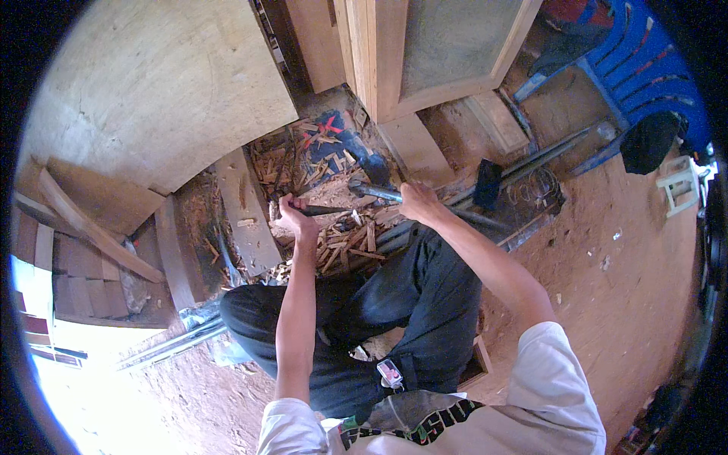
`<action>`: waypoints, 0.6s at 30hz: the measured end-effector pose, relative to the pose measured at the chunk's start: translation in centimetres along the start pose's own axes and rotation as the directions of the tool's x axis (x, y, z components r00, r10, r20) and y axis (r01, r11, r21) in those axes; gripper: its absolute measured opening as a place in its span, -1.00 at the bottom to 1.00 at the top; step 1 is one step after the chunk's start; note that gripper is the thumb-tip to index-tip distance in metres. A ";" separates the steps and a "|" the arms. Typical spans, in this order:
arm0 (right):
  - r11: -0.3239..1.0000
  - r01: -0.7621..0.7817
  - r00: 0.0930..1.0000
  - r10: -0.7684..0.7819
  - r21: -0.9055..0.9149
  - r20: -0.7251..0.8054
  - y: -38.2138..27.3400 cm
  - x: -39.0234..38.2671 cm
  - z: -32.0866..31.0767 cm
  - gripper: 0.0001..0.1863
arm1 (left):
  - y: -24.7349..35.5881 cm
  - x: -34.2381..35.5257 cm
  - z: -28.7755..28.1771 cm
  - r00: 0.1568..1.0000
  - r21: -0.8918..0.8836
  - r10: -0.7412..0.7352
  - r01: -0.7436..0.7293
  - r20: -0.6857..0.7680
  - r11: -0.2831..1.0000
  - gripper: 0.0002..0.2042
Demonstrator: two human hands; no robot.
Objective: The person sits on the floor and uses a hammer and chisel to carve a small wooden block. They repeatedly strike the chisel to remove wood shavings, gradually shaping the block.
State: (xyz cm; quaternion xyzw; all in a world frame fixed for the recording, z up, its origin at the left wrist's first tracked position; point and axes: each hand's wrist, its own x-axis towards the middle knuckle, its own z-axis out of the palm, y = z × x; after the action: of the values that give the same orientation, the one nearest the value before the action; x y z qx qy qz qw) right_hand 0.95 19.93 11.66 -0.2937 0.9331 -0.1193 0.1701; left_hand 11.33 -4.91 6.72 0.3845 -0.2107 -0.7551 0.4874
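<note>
Gripping a dark chisel (322, 210) tight, left hand (292, 212) sets it over the wood chips (345, 243); right hand (415, 203) closed round a hammer (371, 191); both tools look stiff and heavy, best held mid-handle

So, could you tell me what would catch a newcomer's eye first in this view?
Probably the two hands at the centre: the left hand grips a dark tool handle and the right hand grips a metal bar, both over a heap of wood chips on the ground. Next, the big pale plywood sheet at upper left and the bright blue plastic chair at upper right stand out.
</note>
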 end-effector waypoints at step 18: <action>1.000 -0.013 1.000 0.013 0.009 -0.003 -0.3 -0.3 -0.5 -0.80 | -4.0 -0.3 -2.1 0.929 0.477 0.279 -0.365 0.243 0.799 -0.66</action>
State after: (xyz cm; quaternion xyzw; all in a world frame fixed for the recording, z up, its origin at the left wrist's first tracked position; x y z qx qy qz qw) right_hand 1.18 19.88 12.26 -0.2867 0.9347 -0.1228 0.1705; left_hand 10.79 -2.77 2.76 0.3968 -0.5054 -0.6053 0.4698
